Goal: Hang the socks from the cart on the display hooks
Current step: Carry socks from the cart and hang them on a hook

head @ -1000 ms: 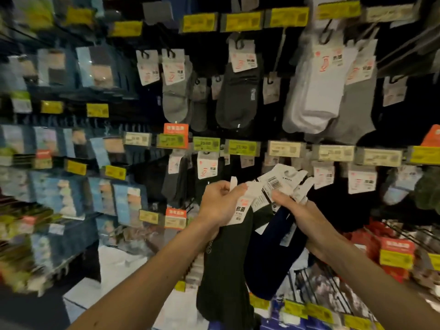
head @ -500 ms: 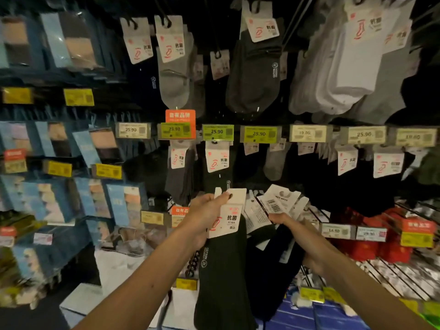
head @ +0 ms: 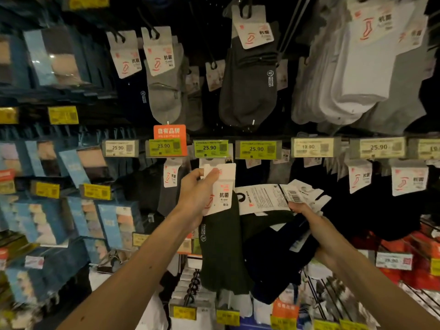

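The left hand (head: 196, 195) pinches the white header card of a dark green sock pair (head: 221, 246), thumb pressed on the card's front; the sock hangs straight below the fingers (the card's top sits just under a green price tag (head: 209, 148)). Right of those fingers, the right hand (head: 309, 222) curls round a bundle of dark socks (head: 273, 265), whose cards fan out above its fingertips.

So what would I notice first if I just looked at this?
Two hands in the middle: the left hand holds a dark sock by its card, up near the price tags, and the right hand grips a bunch of socks. Bright white socks hang top right; an orange sign sits just left of centre.
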